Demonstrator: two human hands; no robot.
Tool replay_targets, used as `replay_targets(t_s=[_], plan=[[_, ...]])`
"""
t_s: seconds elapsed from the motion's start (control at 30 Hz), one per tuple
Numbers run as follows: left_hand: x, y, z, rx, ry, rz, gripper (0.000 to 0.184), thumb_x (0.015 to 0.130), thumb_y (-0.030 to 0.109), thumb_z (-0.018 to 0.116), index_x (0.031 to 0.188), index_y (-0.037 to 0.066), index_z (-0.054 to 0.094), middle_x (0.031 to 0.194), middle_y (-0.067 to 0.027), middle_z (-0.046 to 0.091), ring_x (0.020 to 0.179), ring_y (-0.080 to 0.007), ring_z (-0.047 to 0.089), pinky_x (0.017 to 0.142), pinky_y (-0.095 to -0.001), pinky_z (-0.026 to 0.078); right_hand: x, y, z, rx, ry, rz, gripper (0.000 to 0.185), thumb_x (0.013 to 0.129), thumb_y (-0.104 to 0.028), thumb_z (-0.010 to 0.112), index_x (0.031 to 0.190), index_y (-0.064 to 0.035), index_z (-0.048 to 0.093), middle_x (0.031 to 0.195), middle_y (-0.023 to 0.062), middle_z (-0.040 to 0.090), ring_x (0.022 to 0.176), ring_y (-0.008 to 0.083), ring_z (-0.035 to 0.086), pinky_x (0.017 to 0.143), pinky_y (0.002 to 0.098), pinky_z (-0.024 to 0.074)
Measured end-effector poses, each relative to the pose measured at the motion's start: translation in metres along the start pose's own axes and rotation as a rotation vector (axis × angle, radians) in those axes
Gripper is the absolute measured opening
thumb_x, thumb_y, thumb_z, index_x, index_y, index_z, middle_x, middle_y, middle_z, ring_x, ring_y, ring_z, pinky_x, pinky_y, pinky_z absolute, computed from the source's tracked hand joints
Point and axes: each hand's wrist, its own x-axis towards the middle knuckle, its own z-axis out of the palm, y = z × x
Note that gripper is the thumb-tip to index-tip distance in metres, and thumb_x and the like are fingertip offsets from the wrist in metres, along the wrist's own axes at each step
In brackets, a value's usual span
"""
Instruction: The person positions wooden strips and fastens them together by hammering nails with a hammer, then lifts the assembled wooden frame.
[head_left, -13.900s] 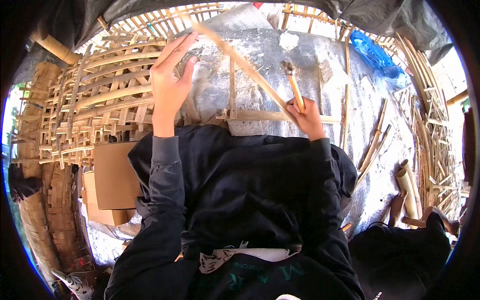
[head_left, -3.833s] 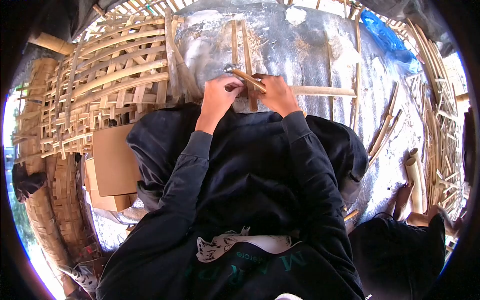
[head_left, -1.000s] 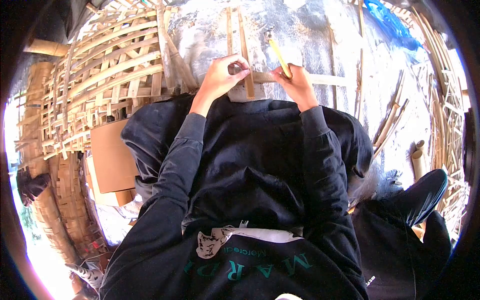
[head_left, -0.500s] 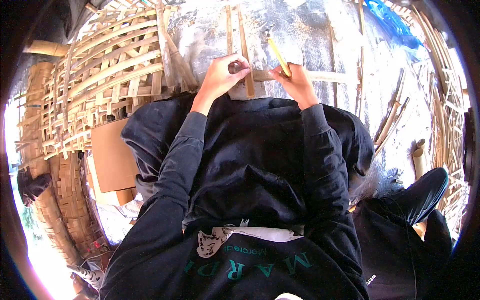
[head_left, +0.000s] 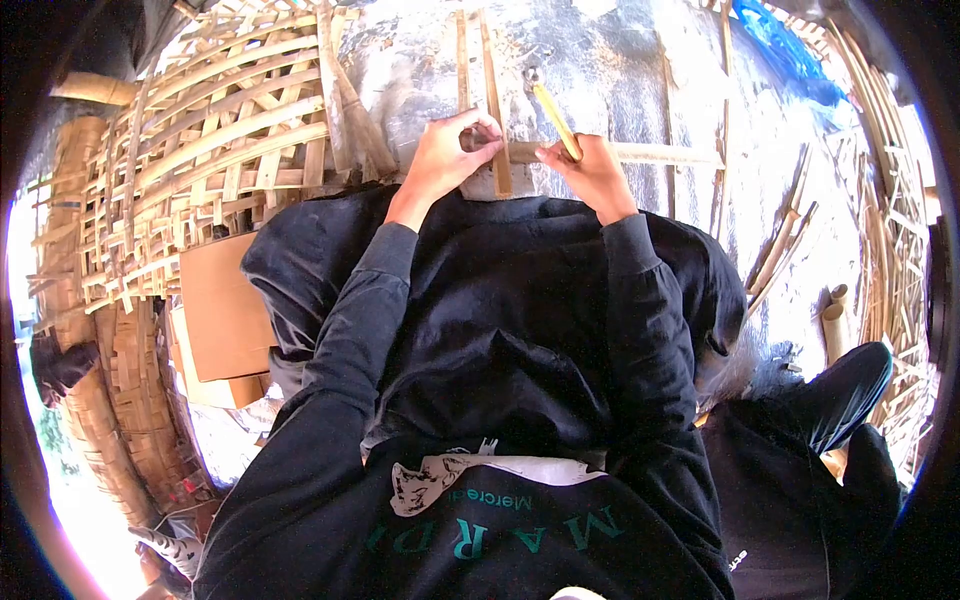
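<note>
My right hand (head_left: 597, 175) is closed round the yellow handle of a hammer (head_left: 551, 108), whose small metal head points away from me. On the other side of the strips, my left hand (head_left: 447, 160) has thumb and forefinger pinched together. Whatever sits between those fingertips is too small to make out. The pinch is right at an upright bamboo strip (head_left: 493, 80), where a crosswise bamboo strip (head_left: 650, 153) meets it. A second upright strip (head_left: 462, 60) runs just left of the first.
Woven bamboo panels (head_left: 225, 130) lean at the left, above a cardboard box (head_left: 228, 310). A shiny silvery sheet (head_left: 610, 60) covers the ground ahead. Blue plastic (head_left: 785, 55) lies at the far right, near cut bamboo pieces (head_left: 780, 250). Another person's knee (head_left: 850, 390) is at the lower right.
The hammer's head has shifted slightly downward and left. My left hand keeps its pinch at the strips, nearly in the same place.
</note>
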Motion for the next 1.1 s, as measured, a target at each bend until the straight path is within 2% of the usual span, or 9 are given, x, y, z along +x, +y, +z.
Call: replay_targets(t_s=[0.07,0.13,0.27,0.4,0.43,0.63,0.77,0.93,1.1], plan=[[0.000,0.005,0.000,0.058,0.021,0.048,0.017,0.088,0.009,0.080,0.102,0.006,0.071,0.091,-0.0048,0.077,0.082,-0.0112,0.071,0.078,-0.0292,0.056,-0.002,-0.001,0.006,-0.018,-0.015,0.002,0.040,0.086,-0.034,0.088,0.077,0.0013,0.071,0.059,0.0072,0.058,0.055,0.0167,0.055,0.058,0.0357,0.0471],[0.001,0.001,0.001,0.054,0.028,0.072,0.018,0.088,0.009,0.080,0.103,0.007,0.070,0.092,-0.0054,0.077,0.082,-0.0120,0.072,0.078,-0.0297,0.056,-0.007,-0.006,0.020,0.268,0.095,-0.103,0.042,0.082,-0.032,0.092,0.073,-0.0004,0.065,0.059,0.0052,0.056,0.056,0.0145,0.053,0.058,0.0341,0.0471],[-0.001,0.006,-0.001,0.068,0.001,-0.007,0.016,0.089,0.009,0.079,0.102,0.005,0.071,0.093,-0.0049,0.077,0.090,-0.0114,0.072,0.085,-0.0304,0.056,-0.014,-0.013,0.036,0.147,-0.004,0.053,0.044,0.078,-0.030,0.095,0.074,-0.0035,0.060,0.064,0.0043,0.056,0.061,0.0127,0.054,0.058,0.0343,0.0474],[-0.001,0.001,-0.001,0.073,0.004,0.021,0.015,0.089,0.011,0.079,0.100,0.004,0.072,0.091,-0.0037,0.076,0.088,-0.0108,0.072,0.084,-0.0298,0.055,-0.023,-0.015,0.055,0.172,0.069,-0.128,0.034,0.081,-0.022,0.090,0.087,0.0002,0.067,0.065,0.0095,0.060,0.060,0.0237,0.061,0.059,0.0401,0.0486],[-0.002,0.001,-0.001,0.059,0.003,0.013,0.016,0.089,0.013,0.080,0.100,0.005,0.073,0.091,-0.0035,0.076,0.087,-0.0106,0.071,0.083,-0.0297,0.055,-0.027,-0.021,0.055,0.138,0.079,-0.146,0.031,0.082,-0.020,0.087,0.093,0.0007,0.066,0.068,0.0127,0.062,0.062,0.0318,0.064,0.061,0.0431,0.0495],[-0.004,0.007,-0.003,0.091,0.009,0.015,0.018,0.087,0.012,0.078,0.102,0.005,0.073,0.091,-0.0065,0.077,0.085,-0.0138,0.072,0.081,-0.0313,0.056,-0.028,-0.013,0.070,0.196,0.138,-0.121,0.027,0.084,-0.017,0.082,0.096,0.0013,0.066,0.074,0.0180,0.066,0.069,0.0377,0.068,0.067,0.0464,0.0527],[-0.002,0.001,-0.002,0.097,0.021,0.080,0.019,0.084,0.006,0.076,0.103,0.005,0.073,0.093,-0.0093,0.078,0.087,-0.0180,0.075,0.082,-0.0330,0.058,-0.028,-0.017,0.067,0.153,0.085,-0.060,0.026,0.084,-0.015,0.080,0.098,0.0015,0.066,0.076,0.0187,0.068,0.070,0.0350,0.070,0.068,0.0446,0.0537],[-0.002,-0.004,-0.001,0.064,0.026,0.084,0.019,0.084,0.006,0.076,0.103,0.005,0.073,0.092,-0.0092,0.078,0.086,-0.0177,0.075,0.081,-0.0329,0.058,-0.031,-0.020,0.068,0.280,0.087,-0.007,0.025,0.084,-0.011,0.079,0.101,0.0027,0.066,0.072,0.0118,0.066,0.066,0.0209,0.065,0.064,0.0383,0.0520],[-0.003,-0.002,-0.001,0.076,0.034,0.095,0.018,0.085,0.006,0.076,0.103,0.005,0.073,0.091,-0.0088,0.077,0.085,-0.0173,0.075,0.081,-0.0329,0.058,-0.033,-0.026,0.065,0.292,0.096,-0.009,0.024,0.084,-0.010,0.079,0.099,0.0030,0.065,0.072,0.0099,0.064,0.064,0.0191,0.063,0.063,0.0375,0.0508]])
